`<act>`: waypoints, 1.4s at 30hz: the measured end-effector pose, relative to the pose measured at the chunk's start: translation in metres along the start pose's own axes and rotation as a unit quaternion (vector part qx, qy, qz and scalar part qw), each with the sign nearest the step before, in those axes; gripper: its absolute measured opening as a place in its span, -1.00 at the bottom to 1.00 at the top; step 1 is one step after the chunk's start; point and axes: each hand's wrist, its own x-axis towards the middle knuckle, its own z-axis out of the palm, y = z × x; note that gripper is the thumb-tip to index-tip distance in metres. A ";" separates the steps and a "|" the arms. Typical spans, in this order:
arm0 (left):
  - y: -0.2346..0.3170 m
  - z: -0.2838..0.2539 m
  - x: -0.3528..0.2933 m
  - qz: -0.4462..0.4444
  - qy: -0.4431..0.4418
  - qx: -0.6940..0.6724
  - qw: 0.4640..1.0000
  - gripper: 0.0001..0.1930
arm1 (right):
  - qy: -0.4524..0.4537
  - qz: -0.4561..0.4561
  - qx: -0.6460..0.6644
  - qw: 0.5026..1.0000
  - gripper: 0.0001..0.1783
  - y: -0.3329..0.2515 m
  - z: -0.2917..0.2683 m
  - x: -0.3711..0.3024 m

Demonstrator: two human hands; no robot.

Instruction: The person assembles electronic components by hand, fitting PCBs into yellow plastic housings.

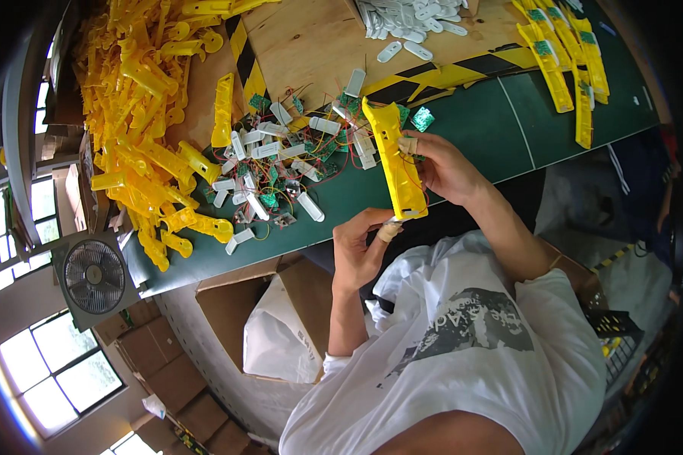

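Long yellow plastic housing [393,159] held above the near edge of the green table [508,129]: right hand [444,167] clasps its upper half with a taped finger over the slot, left hand [360,246] pinches the lower end between taped thumb and fingers. Risk, as judged: the grip at the bottom is only a fingertip pinch, so a twist could drop the housing off the edge, or snag the loose wires of the small green circuit boards [281,171] lying just behind it. Packaging: open brown cardboard box [235,303] with white bag [281,334] under the table; yellow-and-black striped tape [448,74] across the wooden board.
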 end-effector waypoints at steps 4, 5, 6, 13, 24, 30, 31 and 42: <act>-0.002 -0.012 0.005 0.110 -0.012 0.111 0.988 -0.85 | -0.085 0.020 0.040 0.995 -0.67 0.000 -0.008 -0.005; 0.001 -0.017 0.006 0.113 -0.021 0.107 0.988 -0.85 | -0.084 0.018 0.041 0.995 -0.67 -0.001 -0.006 -0.006; 0.004 -0.019 0.007 0.114 -0.047 0.078 0.989 -0.86 | -0.101 0.022 0.038 0.994 -0.66 -0.004 -0.002 -0.009; 0.020 -0.029 0.009 0.181 -0.110 0.130 0.969 -0.82 | -0.120 0.031 0.097 0.988 -0.63 0.002 0.009 -0.017; 0.008 0.025 0.009 -0.028 0.081 -0.337 0.938 -0.46 | -0.046 -0.073 -0.237 0.968 -0.63 -0.006 0.015 -0.023; 0.011 0.020 0.020 -0.124 -0.009 -0.158 0.980 -0.54 | -0.008 -0.014 -0.290 0.957 -0.61 -0.013 0.009 -0.021; 0.010 0.019 0.020 -0.125 -0.006 -0.158 0.980 -0.54 | -0.010 -0.013 -0.290 0.957 -0.61 -0.012 0.010 -0.020; 0.001 0.040 0.021 -0.125 0.076 -0.376 0.915 -0.66 | 0.023 -0.127 -0.237 0.963 -0.71 -0.002 0.000 -0.019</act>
